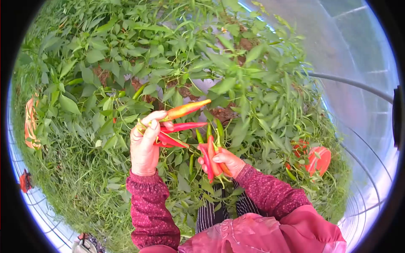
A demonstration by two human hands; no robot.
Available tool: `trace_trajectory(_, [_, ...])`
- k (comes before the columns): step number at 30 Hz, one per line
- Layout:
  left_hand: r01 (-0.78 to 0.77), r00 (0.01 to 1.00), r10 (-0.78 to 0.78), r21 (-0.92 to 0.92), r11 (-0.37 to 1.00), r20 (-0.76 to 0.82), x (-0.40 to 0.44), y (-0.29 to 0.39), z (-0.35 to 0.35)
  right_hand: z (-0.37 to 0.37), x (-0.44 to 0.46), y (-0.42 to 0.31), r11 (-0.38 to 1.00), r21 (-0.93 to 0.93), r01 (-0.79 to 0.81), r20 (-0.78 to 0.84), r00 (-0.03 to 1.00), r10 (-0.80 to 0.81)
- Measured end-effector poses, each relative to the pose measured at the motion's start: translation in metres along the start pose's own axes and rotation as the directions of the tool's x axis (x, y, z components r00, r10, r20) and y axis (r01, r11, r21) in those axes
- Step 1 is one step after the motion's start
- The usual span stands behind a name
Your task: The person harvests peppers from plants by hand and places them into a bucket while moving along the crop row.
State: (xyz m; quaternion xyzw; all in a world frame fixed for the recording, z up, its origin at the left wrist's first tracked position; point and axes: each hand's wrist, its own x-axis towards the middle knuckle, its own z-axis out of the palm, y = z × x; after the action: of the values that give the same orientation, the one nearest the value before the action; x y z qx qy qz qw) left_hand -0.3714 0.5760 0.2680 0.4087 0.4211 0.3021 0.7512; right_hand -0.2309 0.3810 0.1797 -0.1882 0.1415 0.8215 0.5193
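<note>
My left hand (143,148) is closed around the stem ends of several chili peppers. One orange-red chili pepper (190,109) points up and right, with red ones fanned out below it. Just to the right, my right hand (231,162) grips another bunch of red chili peppers (214,157), held roughly upright with the thumb across them. Slim green tips show above that bunch; whether they belong to it I cannot tell. The two bunches are close together, over leafy pepper plants (168,76). Some green peppers hang among the leaves.
A red container (318,161) sits among the plants at right, with red peppers beside it. An orange-red object (31,123) stands at far left. Clear plastic sheeting (358,46) and a curved pipe (352,82) border the right side. Grass covers the lower left.
</note>
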Motion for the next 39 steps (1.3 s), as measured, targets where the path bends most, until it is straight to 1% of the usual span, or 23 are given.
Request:
trace_trajectory(1, [0.048,0.999,-0.049,0.043,0.998,0.018,-0.009,0.006,0.006,0.005,-0.016,-0.005,0.998,-0.052,0.038,0.002,0.999,-0.038])
trace_trajectory(3, [0.007,0.996,-0.012,0.058,0.998,0.085,-0.021,0.016,0.016,0.020,-0.041,-0.011,0.983,-0.101,0.151,0.013,0.989,-0.150])
trace_trajectory(4, [-0.029,0.991,0.019,0.069,0.997,0.133,-0.026,0.018,0.017,0.027,-0.051,-0.014,0.973,-0.100,0.209,0.024,0.978,-0.207])
trace_trajectory(6, [-0.009,0.989,-0.003,0.083,0.997,0.149,-0.033,0.025,0.021,0.039,-0.068,-0.022,0.942,-0.086,0.324,0.033,0.946,-0.323])
trace_trajectory(8, [0.063,0.989,-0.072,0.081,0.995,0.126,-0.035,0.028,0.023,0.049,-0.073,-0.030,0.895,-0.053,0.444,-0.015,0.895,-0.445])
trace_trajectory(10, [0.056,0.987,-0.071,0.105,0.993,0.144,-0.037,0.028,0.029,0.056,-0.081,-0.038,0.864,-0.022,0.504,0.027,0.864,-0.503])
trace_trajectory(13, [0.072,0.983,-0.097,0.155,0.985,0.157,-0.038,0.024,0.044,0.053,-0.090,-0.046,0.844,-0.037,0.535,0.039,0.845,-0.534])
trace_trajectory(15, [0.073,0.978,-0.103,0.162,0.984,0.184,-0.036,0.015,0.050,0.048,-0.094,-0.048,0.848,-0.061,0.526,-0.007,0.849,-0.528])
trace_trajectory(16, [0.080,0.973,-0.113,0.166,0.983,0.201,-0.034,0.010,0.055,0.041,-0.098,-0.046,0.849,-0.057,0.526,0.009,0.850,-0.526])
trace_trajectory(17, [0.071,0.972,-0.113,0.202,0.977,0.207,-0.031,0.003,0.056,0.033,-0.103,-0.044,0.851,-0.061,0.521,-0.011,0.852,-0.523])
trace_trajectory(18, [0.099,0.973,-0.143,0.232,0.968,0.179,-0.028,-0.002,0.056,0.026,-0.109,-0.039,0.855,-0.057,0.516,-0.040,0.854,-0.519])
trace_trajectory(20, [0.143,0.970,-0.179,0.206,0.968,0.166,-0.024,-0.007,0.060,0.017,-0.120,-0.032,0.856,-0.018,0.517,-0.052,0.854,-0.517])
trace_trajectory(22, [0.134,0.971,-0.175,0.236,0.962,0.160,-0.020,-0.017,0.061,0.006,-0.129,-0.023,0.861,0.018,0.508,-0.092,0.858,-0.505])
trace_trajectory(24, [0.033,0.982,-0.094,0.337,0.941,0.164,-0.019,-0.019,0.071,0.001,-0.140,-0.018,0.859,0.042,0.510,-0.103,0.858,-0.504])
trace_trajectory(25, [0.037,0.980,-0.102,0.349,0.937,0.169,-0.018,-0.018,0.075,-0.002,-0.144,-0.016,0.860,0.039,0.509,-0.120,0.857,-0.502])
trace_trajectory(27, [-0.031,0.970,-0.100,0.519,0.854,0.223,-0.021,-0.016,0.084,-0.008,-0.151,-0.012,0.858,0.050,0.511,-0.148,0.854,-0.499])
trace_trajectory(28, [-0.031,0.969,-0.104,0.525,0.851,0.225,-0.023,-0.017,0.089,-0.009,-0.154,-0.013,0.857,0.056,0.513,-0.148,0.853,-0.501])
trace_trajectory(30, [-0.098,0.954,-0.072,0.533,0.840,0.290,-0.030,-0.026,0.099,-0.022,-0.159,-0.014,0.855,0.069,0.515,-0.143,0.853,-0.502])
trace_trajectory(34, [-0.079,0.951,-0.115,0.583,0.809,0.288,-0.039,-0.022,0.120,-0.018,-0.169,-0.029,0.841,0.046,0.538,-0.122,0.839,-0.530])
trace_trajectory(35, [0.043,0.955,-0.204,0.582,0.812,0.215,-0.045,-0.016,0.129,-0.018,-0.173,-0.035,0.837,0.043,0.545,-0.113,0.835,-0.538])
trace_trajectory(36, [0.040,0.953,-0.207,0.589,0.807,0.219,-0.044,-0.024,0.134,-0.030,-0.172,-0.041,0.833,0.051,0.550,-0.111,0.832,-0.543])
trace_trajectory(38, [0.096,0.900,-0.316,0.569,0.817,0.301,-0.047,-0.024,0.150,-0.036,-0.182,-0.053,0.810,0.015,0.587,-0.026,0.810,-0.586])
trace_trajectory(39, [0.111,0.896,-0.342,0.601,0.791,0.284,-0.048,-0.025,0.165,-0.039,-0.187,-0.060,0.807,-0.001,0.591,-0.031,0.806,-0.591])
